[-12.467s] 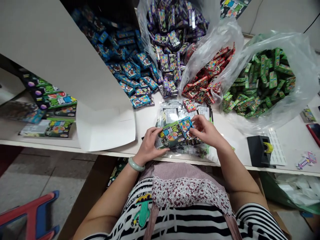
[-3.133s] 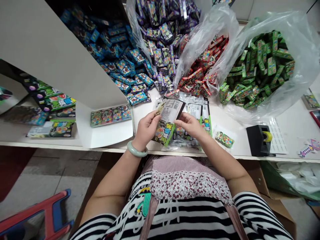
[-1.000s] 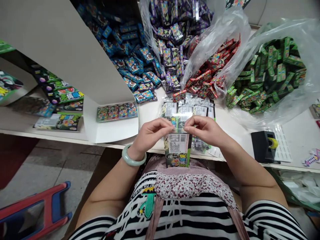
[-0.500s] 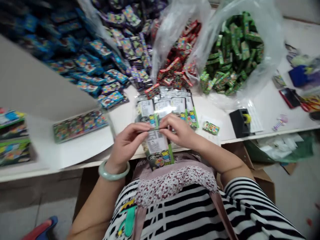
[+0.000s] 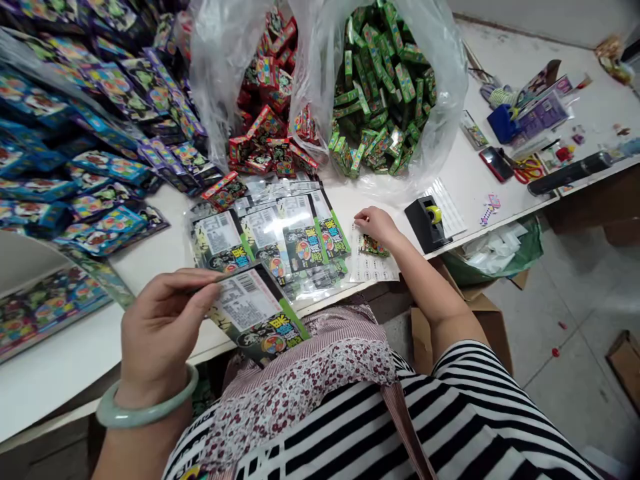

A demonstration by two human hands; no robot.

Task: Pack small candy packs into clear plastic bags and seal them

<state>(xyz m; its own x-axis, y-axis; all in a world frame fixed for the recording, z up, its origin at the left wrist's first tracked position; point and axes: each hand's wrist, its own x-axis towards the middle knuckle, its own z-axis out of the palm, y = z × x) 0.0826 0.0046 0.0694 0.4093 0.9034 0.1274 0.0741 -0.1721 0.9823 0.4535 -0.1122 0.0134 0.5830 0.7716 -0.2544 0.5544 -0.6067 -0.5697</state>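
My left hand (image 5: 167,327), with a pale green bangle at the wrist, pinches the upper left corner of a flat black-and-green printed packet (image 5: 257,307). The packet hangs tilted over my lap, its white label panel facing up. My right hand (image 5: 377,225) is at the upper edge of a pale sheet with small round marks (image 5: 377,272). Its fingertips are drawn together there; what lies between them is too small to tell. Partly under that hand, a small green-and-black packet (image 5: 374,247) lies on the sheet. Several similar flat packets (image 5: 300,233) overlap on the table between my hands.
Clear bags of red boxes (image 5: 267,127) and green boxes (image 5: 380,87) stand behind. Blue boxes (image 5: 100,167) and purple boxes (image 5: 130,87) pile up at left. A black tape dispenser (image 5: 425,223), scissors (image 5: 527,170) and a phone (image 5: 496,165) are at right.
Both hands were together at the packet's top edge. My right hand has let go and moved right to the pale sheet; my left hand keeps the packet. The view has swung right.
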